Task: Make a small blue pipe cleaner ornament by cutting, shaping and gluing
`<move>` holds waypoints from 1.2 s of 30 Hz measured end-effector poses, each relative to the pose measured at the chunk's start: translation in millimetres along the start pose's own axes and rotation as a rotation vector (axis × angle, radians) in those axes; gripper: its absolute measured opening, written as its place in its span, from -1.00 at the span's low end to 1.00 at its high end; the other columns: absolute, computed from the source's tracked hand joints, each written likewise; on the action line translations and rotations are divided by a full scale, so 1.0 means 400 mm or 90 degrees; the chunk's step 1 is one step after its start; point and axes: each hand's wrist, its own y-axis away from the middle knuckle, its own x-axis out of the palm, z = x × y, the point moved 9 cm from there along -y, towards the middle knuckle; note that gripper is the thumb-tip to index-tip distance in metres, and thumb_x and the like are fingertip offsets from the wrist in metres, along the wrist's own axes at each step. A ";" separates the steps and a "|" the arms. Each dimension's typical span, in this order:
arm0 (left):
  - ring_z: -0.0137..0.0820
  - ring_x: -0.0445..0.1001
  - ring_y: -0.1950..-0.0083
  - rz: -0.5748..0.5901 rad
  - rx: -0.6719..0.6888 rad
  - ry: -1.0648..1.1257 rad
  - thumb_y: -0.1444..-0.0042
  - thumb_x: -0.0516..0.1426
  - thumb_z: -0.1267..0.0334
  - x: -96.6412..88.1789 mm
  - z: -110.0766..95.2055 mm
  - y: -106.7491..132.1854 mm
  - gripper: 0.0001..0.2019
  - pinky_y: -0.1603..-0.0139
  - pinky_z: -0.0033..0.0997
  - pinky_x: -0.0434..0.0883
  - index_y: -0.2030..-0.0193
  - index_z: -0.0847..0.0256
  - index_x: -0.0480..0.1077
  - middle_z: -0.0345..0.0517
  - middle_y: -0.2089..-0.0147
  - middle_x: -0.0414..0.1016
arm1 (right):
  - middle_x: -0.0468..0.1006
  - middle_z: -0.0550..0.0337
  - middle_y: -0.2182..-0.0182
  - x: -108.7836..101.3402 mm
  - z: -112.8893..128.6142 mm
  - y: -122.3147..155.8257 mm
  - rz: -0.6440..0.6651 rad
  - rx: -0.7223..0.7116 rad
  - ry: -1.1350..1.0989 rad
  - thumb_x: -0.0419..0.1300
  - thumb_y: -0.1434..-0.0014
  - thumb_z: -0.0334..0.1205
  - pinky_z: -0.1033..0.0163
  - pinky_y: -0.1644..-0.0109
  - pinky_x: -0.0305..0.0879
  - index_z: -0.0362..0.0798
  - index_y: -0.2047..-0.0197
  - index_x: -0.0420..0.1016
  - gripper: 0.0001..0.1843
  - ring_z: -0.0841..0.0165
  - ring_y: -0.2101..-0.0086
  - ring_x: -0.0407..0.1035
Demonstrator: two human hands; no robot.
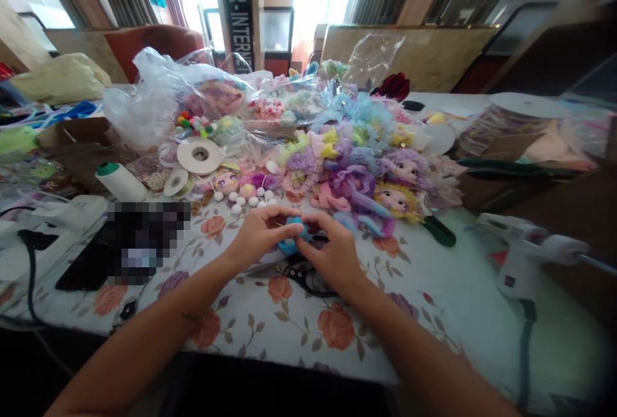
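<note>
Both of my hands meet over the middle of the flowered tablecloth, pinching a small bright blue piece (295,227) that looks like soft ribbon or fabric. My left hand (263,234) grips it from the left with thumb and fingers. On the other side my right hand (332,250) holds it, fingers curled and partly hiding it. Part of the blue piece hangs below the fingertips. Beneath my hands lie black-handled scissors (308,279), partly covered by my right hand. Just beyond, a string of white beads (241,200) and fuzzy purple-blue strips (369,208) rest on the cloth.
A glue gun (515,256) stands at right, near green-handled pliers (439,230). Doll heads (402,169) and pastel ruffles (357,118) pile up at the back. On the left are a thread cone (120,180), ribbon spools (198,157), a phone (87,256) and a power strip (53,230).
</note>
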 end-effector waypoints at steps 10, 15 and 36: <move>-0.35 0.53 0.24 -0.030 0.058 -0.005 0.13 0.41 0.22 -0.016 -0.017 0.014 -0.63 0.23 -0.40 0.49 0.14 0.23 0.55 -0.07 0.23 0.58 | 0.60 0.19 0.35 -0.009 -0.017 0.002 -0.025 0.026 -0.047 0.28 -0.08 -0.28 0.24 0.22 0.41 -0.03 0.23 0.50 -0.86 0.30 0.33 0.49; -0.39 0.50 0.29 -0.059 0.089 0.064 0.08 0.39 0.22 -0.024 -0.015 0.013 -0.80 0.28 -0.43 0.46 0.30 0.24 0.61 -0.09 0.30 0.57 | 0.61 0.21 0.38 -0.007 -0.013 0.007 -0.037 -0.010 -0.039 0.30 -0.08 -0.29 0.29 0.32 0.40 -0.02 0.24 0.53 -0.88 0.33 0.38 0.49; -0.46 0.49 0.35 -0.031 0.035 0.148 0.02 0.35 0.08 -0.026 0.017 -0.005 -0.70 0.30 -0.46 0.47 0.17 0.18 0.63 -0.11 0.30 0.57 | 0.62 0.22 0.40 -0.023 -0.011 -0.001 -0.063 -0.023 -0.053 0.30 -0.08 -0.31 0.25 0.26 0.44 0.00 0.27 0.56 -0.90 0.32 0.39 0.50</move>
